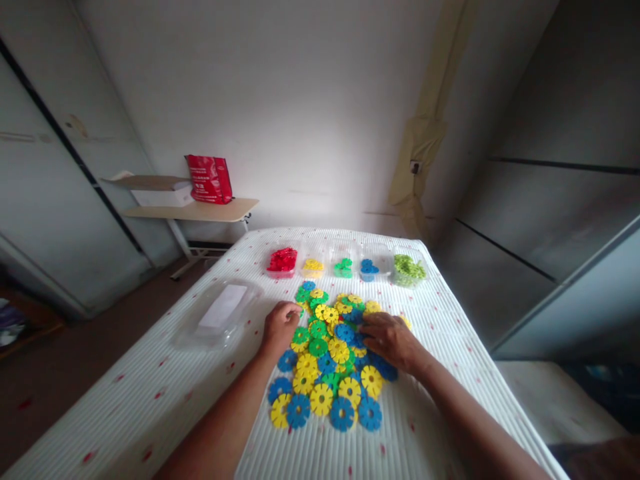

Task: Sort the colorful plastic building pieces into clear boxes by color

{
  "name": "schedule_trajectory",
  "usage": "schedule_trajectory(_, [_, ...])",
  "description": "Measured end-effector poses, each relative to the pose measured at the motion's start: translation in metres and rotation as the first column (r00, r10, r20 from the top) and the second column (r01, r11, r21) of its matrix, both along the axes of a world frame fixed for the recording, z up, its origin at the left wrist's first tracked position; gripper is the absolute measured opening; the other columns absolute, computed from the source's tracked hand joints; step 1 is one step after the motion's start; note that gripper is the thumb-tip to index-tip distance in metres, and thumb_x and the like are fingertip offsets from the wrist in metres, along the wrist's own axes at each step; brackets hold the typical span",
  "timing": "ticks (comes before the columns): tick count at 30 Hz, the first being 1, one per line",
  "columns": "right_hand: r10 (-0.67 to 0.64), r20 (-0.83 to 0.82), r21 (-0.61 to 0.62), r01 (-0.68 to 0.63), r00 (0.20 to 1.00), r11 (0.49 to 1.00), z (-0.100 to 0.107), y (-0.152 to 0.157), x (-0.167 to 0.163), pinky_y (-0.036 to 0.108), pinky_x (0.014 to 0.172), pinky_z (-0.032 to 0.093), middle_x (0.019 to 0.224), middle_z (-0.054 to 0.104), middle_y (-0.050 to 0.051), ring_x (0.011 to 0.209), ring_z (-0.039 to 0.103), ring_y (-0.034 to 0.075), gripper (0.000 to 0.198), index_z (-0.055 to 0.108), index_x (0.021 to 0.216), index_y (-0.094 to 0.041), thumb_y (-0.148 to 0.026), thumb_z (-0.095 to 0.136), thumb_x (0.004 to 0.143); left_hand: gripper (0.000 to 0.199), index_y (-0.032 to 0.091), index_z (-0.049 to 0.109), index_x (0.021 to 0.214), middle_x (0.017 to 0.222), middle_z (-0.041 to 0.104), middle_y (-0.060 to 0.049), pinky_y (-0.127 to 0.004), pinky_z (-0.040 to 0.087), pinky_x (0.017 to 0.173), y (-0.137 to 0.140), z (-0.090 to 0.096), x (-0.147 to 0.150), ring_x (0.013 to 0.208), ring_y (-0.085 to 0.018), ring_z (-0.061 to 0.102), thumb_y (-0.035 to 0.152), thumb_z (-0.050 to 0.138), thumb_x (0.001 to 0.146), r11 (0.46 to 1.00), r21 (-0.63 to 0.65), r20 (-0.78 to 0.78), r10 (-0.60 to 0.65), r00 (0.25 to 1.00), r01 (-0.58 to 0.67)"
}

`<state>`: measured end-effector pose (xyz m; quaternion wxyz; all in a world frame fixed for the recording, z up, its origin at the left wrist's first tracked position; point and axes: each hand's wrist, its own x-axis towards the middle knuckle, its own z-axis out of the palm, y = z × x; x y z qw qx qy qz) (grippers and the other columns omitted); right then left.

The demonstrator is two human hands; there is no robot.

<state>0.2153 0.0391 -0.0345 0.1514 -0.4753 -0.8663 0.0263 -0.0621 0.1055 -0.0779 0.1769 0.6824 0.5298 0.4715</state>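
A loose pile of flower-shaped plastic discs with notched edges lies on the cloth, in yellow [321, 399], blue [343, 414] and green [318, 347]. My left hand [282, 324] is at the pile's left edge, thumb and fingers curled together beside some green and yellow discs; whatever is between the fingertips is hidden. On the right side of the pile, my right hand [393, 339] rests palm down, its fingers stretched out over blue discs. Its fingertips touch or hover just above them, and part of the pile is covered by this hand.
Along the far side stand clear tubs with red pieces [283, 260], yellow discs [313, 267], green discs [343, 267], blue discs [369, 268] and light green pieces [409, 268]. A clear plastic lid [220, 317] lies left. Behind, a side table [220, 210] holds a red bag [210, 180].
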Motion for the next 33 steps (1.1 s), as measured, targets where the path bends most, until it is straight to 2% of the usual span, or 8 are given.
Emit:
schedule_trajectory(4, [-0.093,0.034,-0.047,0.095,0.995,0.994,0.006,-0.006,0.016,0.041,0.09,0.039,0.121,0.057,0.006,0.11,0.05,0.024,0.031,0.062,0.108,-0.028,-0.036,0.053,0.08,0.016,0.018,0.061,0.071,0.077,0.063,-0.002,-0.024,0.046,0.067,-0.001,0.003,0.001,0.074,-0.013,0.059,0.014,0.046,0.07,1.0,-0.018,-0.009,0.003,1.0,-0.003])
schedule_trajectory(8, [-0.168,0.01,-0.069,0.168,0.986,0.983,0.0,-0.007,0.03,0.04,0.093,0.038,0.122,0.056,0.006,0.111,0.051,0.022,0.029,0.063,0.106,-0.027,-0.034,0.052,0.08,0.015,0.018,0.061,0.071,0.076,0.063,-0.002,-0.024,0.047,0.067,-0.002,0.003,0.001,0.074,-0.014,0.059,0.015,0.047,0.07,1.0,-0.027,-0.014,0.006,1.0,-0.006])
schedule_trajectory(14, [-0.164,-0.109,-0.039,0.161,0.98,0.986,-0.004,-0.005,0.043,0.038,0.09,0.041,0.115,0.06,0.009,0.106,0.054,0.022,0.025,0.065,0.1,-0.022,-0.03,0.05,0.08,0.015,0.018,0.062,0.072,0.077,0.063,-0.002,-0.024,0.046,0.067,-0.001,-0.001,-0.001,0.074,-0.014,0.059,0.016,0.047,0.07,1.0,-0.023,-0.016,0.001,1.0,-0.002])
schedule_trajectory(17, [-0.192,-0.242,-0.05,0.185,0.951,0.981,0.008,-0.009,0.049,0.032,0.08,0.047,0.101,0.065,0.01,0.091,0.06,0.019,0.024,0.065,0.096,-0.018,-0.028,0.048,0.081,0.015,0.018,0.062,0.073,0.077,0.063,-0.002,-0.024,0.046,0.066,0.0,-0.001,-0.001,0.074,-0.014,0.059,0.016,0.047,0.07,1.0,-0.021,-0.011,-0.001,1.0,0.0])
schedule_trajectory(20, [-0.212,-0.292,-0.198,0.158,0.933,0.967,0.022,-0.018,0.051,0.024,0.063,0.048,0.087,0.065,0.006,0.068,0.06,0.013,0.021,0.064,0.092,-0.019,-0.027,0.051,0.078,0.015,0.018,0.062,0.073,0.077,0.064,-0.003,-0.024,0.046,0.066,-0.001,-0.001,-0.001,0.074,-0.015,0.059,0.017,0.047,0.071,1.0,-0.03,-0.01,0.001,1.0,-0.001])
schedule_trajectory(24, [-0.152,-0.179,-0.342,0.083,0.972,0.936,0.027,-0.029,0.043,0.023,0.061,0.046,0.093,0.061,0.004,0.067,0.057,0.012,0.031,0.062,0.099,-0.023,-0.019,0.058,0.068,0.015,0.018,0.062,0.072,0.076,0.064,-0.003,-0.025,0.046,0.066,-0.001,0.001,0.0,0.073,-0.015,0.059,0.018,0.047,0.071,0.999,-0.042,-0.014,0.002,1.0,-0.002])
schedule_trajectory(28, [-0.116,-0.016,-0.297,0.106,0.993,0.949,0.016,-0.031,0.033,0.026,0.068,0.044,0.095,0.057,0.004,0.078,0.056,0.015,0.033,0.06,0.094,-0.022,-0.012,0.059,0.062,0.015,0.018,0.062,0.072,0.076,0.064,-0.003,-0.025,0.047,0.066,-0.002,0.002,0.0,0.073,-0.015,0.059,0.018,0.048,0.071,0.999,-0.037,-0.025,0.006,1.0,-0.007])
schedule_trajectory(33, [-0.114,0.019,-0.313,0.115,0.993,0.943,0.01,-0.028,0.029,0.024,0.066,0.04,0.088,0.057,0.002,0.075,0.053,0.014,0.021,0.058,0.081,-0.02,-0.011,0.056,0.063,0.015,0.018,0.063,0.073,0.077,0.065,-0.002,-0.025,0.048,0.065,-0.001,0.001,-0.001,0.072,-0.015,0.06,0.018,0.049,0.069,0.999,-0.036,-0.012,0.009,1.0,-0.009])
